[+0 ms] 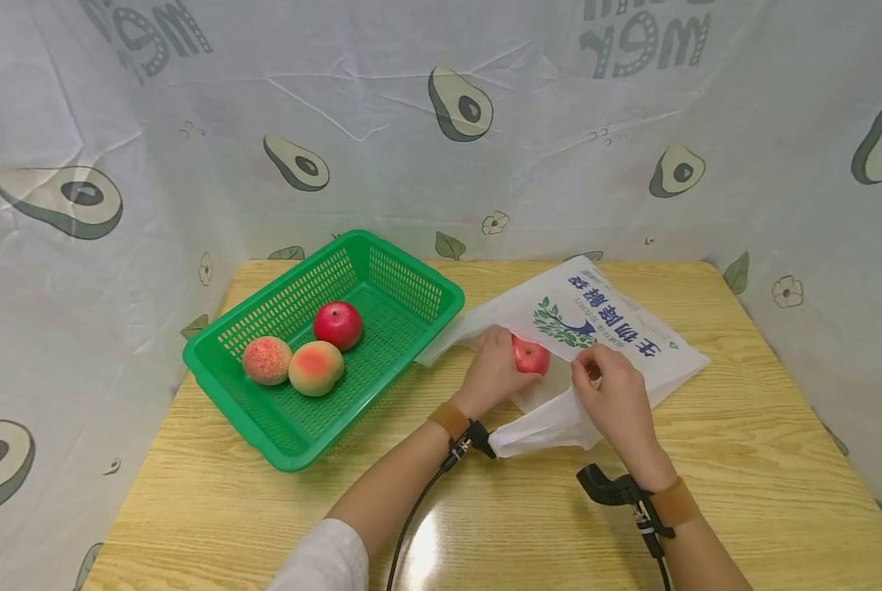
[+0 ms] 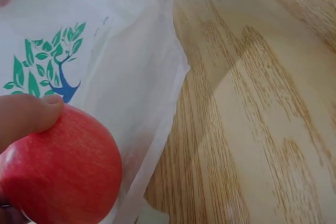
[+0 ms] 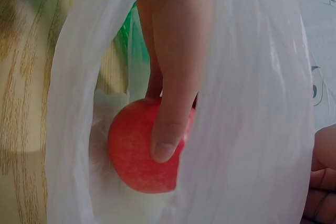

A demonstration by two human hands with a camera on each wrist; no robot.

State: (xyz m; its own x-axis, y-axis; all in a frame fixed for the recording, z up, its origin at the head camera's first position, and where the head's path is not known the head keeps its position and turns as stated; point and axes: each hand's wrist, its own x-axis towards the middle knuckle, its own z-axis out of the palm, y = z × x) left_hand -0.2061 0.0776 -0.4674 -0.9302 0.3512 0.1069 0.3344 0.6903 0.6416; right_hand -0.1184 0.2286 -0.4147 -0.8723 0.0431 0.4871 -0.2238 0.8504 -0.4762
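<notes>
My left hand [image 1: 494, 373] holds a red apple [image 1: 532, 359] at the open mouth of a white plastic bag [image 1: 618, 308]. In the left wrist view, the thumb presses on top of the apple [image 2: 68, 166], beside the bag's green-and-blue tree print. My right hand [image 1: 618, 398] pinches the bag's edge, with the near side of the mouth lifted off the table. The right wrist view looks through that opening, where the left thumb lies along the apple [image 3: 144, 150] and bag plastic covers the apple's right side.
Left of the bag, a green plastic basket [image 1: 404, 287] contains a dark red apple [image 1: 338, 326] and two peaches [image 1: 316, 368]. Both stand on a wooden table [image 1: 500, 525]. A white avocado-print curtain [image 1: 381, 98] hangs behind and along the sides. Cables run from both wrist cameras.
</notes>
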